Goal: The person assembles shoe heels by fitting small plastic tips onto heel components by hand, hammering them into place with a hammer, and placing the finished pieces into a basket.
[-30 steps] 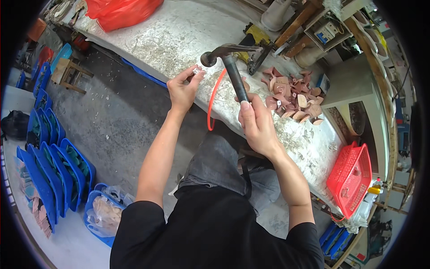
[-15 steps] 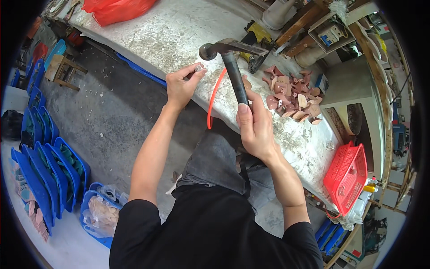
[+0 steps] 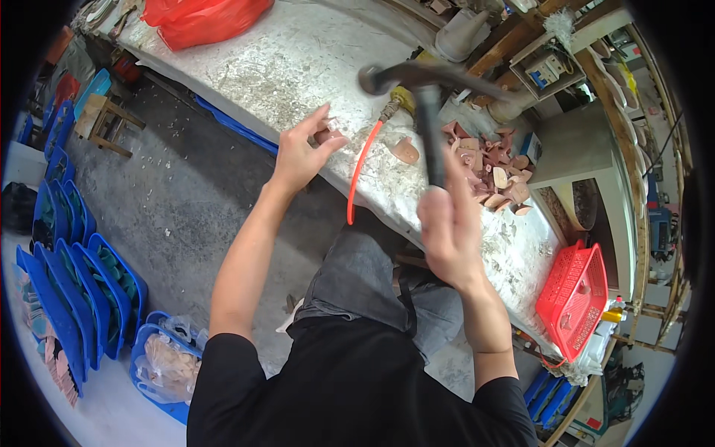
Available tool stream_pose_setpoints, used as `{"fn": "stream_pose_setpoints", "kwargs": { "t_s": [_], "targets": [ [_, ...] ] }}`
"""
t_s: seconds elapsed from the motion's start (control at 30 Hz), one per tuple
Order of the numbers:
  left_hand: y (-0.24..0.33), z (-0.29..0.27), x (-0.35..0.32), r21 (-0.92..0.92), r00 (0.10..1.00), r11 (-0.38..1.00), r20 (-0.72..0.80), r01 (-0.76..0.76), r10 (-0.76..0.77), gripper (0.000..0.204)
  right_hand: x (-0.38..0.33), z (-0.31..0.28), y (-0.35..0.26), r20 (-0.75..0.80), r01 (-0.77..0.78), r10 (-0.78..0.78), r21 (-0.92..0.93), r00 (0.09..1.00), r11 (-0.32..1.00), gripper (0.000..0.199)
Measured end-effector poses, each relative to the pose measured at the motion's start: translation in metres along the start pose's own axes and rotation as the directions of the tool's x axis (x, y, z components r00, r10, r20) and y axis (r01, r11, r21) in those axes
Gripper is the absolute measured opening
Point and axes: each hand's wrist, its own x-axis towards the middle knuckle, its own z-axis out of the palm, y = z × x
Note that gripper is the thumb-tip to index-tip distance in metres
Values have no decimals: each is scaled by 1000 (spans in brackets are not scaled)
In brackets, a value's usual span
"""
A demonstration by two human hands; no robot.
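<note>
My right hand (image 3: 450,227) grips the dark handle of a hammer (image 3: 430,123), raised over the bench. The hammer has a rounded knob at one end of its head and a long flat arm at the other; motion blurs it. My left hand (image 3: 302,153) is over the bench's near edge, thumb and index finger apart, other fingers curled. A tiny pale bit shows by its fingertips, too small to name. Between the hands, a single curved pinkish-brown piece (image 3: 406,151) lies on the bench. Beyond the hammer handle, similar pieces are heaped in a pile (image 3: 497,170).
An orange hose (image 3: 357,175) with a metal coupling hangs over the edge of the worn white bench (image 3: 261,78). A red bag (image 3: 205,22) lies at the far left, a red basket (image 3: 572,298) at the right. Blue bins (image 3: 89,290) and a wooden stool (image 3: 108,119) stand on the left floor.
My right hand and the hammer have swung rightward. The left thumb and index finger, earlier pinched around a small pale bit, have spread. The single pinkish-brown piece is now in fuller view.
</note>
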Motion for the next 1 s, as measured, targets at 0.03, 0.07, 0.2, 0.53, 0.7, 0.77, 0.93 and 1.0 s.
{"fn": "stream_pose_setpoints", "kwargs": {
  "t_s": [0.03,0.07,0.2,0.53,0.7,0.77,0.93,1.0],
  "targets": [
    [-7,-10,0,6,1000,1000,-6,4,-4,51,-6,-5,-13,-55,33,-30,72,998,997,58],
    [-18,-23,2,124,997,990,51,-64,58,57,-10,-6,-23,-85,88,-75,159,994,983,59],
    [-18,-21,12,144,979,979,166,-144,119,60,-6,30,23,-121,89,-93,-41,988,995,57],
    [-25,-27,1,268,959,929,192,-255,208,55,-5,38,9,-158,141,-138,9,978,990,55],
    [-19,-22,13,280,970,938,184,-205,157,55,16,68,58,22,-101,106,-176,994,979,55],
    [-15,-23,12,212,982,967,158,-141,108,43,19,54,44,26,-235,239,-98,971,967,55],
    [-12,-24,27,174,957,943,110,-283,267,33,12,48,31,-188,140,-135,11,973,990,59],
    [5,-19,21,201,971,958,161,-206,175,26,8,61,54,-50,19,-25,-122,998,992,54]
  ]
}}
